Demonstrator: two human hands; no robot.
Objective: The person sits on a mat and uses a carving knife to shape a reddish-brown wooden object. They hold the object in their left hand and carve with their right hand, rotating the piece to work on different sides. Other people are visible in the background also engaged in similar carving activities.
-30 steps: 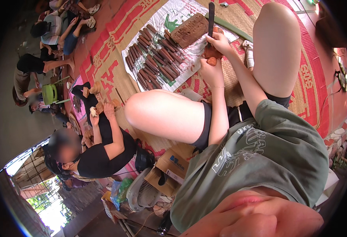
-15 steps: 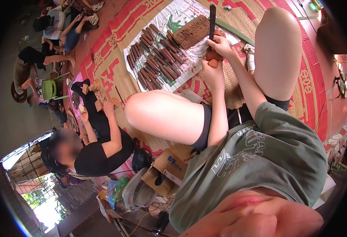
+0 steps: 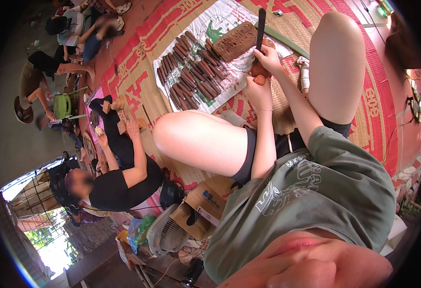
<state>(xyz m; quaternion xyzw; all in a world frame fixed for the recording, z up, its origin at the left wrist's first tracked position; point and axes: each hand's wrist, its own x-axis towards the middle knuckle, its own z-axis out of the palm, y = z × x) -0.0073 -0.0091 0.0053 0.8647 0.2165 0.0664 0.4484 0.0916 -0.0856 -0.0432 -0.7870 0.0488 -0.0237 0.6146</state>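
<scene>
My left hand is closed around a reddish-brown piece of carved wood, whose rounded orange end shows near the thumb. Just above it, my right hand grips a long, dark, knife-like tool that points away from me. Where the tool meets the wood is hidden by my fingers. Both hands are close together over the edge of a white printed sack. On that sack lie many dark brown wooden sticks in rough rows. Beside them rests a rough brown block.
My bare knees rise on either side, over a red and tan woven mat. A green strip lies beyond my hands. To the left sits a co-worker in black handling wooden pieces. A cardboard box and a fan stand nearby.
The whole view has shifted slightly. My hands keep their grip on the wood and the tool, with hardly any movement. The co-worker's head has tilted a little.
</scene>
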